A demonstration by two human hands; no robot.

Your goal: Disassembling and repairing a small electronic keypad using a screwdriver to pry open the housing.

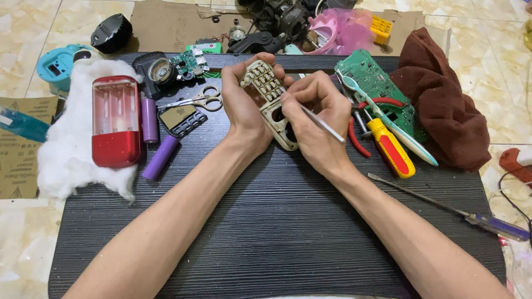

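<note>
Left hand (pixel 244 108) has its fingers wrapped tight around a beige phone faceplate (pixel 270 101), the kind with a grid of keypad holes and a couple of bigger round cutouts lower down. It's held up off the dark wood-grain surface (pixel 277 232), roughly centre, tilted toward the camera. Right hand (pixel 313 119) has its fingers pinched together on a thin metal tool (pixel 323 124), looks like tweezers or a pick, hard to say which, with the tip end at the faceplate's edge.

Stuff around it: just right of the right hand there's a yellow-and-red screwdriver (pixel 391 147), red-handled pliers (pixel 357 130), a pale green toothbrush (pixel 388 124) lying across a green circuit board (pixel 368 75), and a brown cloth (pixel 443 105) bunched up past that. A long screwdriver with a clear purple handle (pixel 460 213) sits near the right edge. On the left: scissors (pixel 197 101), two purple battery cells (pixel 155 138), and a red-and-clear plastic housing (pixel 116 122) resting on white cotton wadding (pixel 64 149).
</note>
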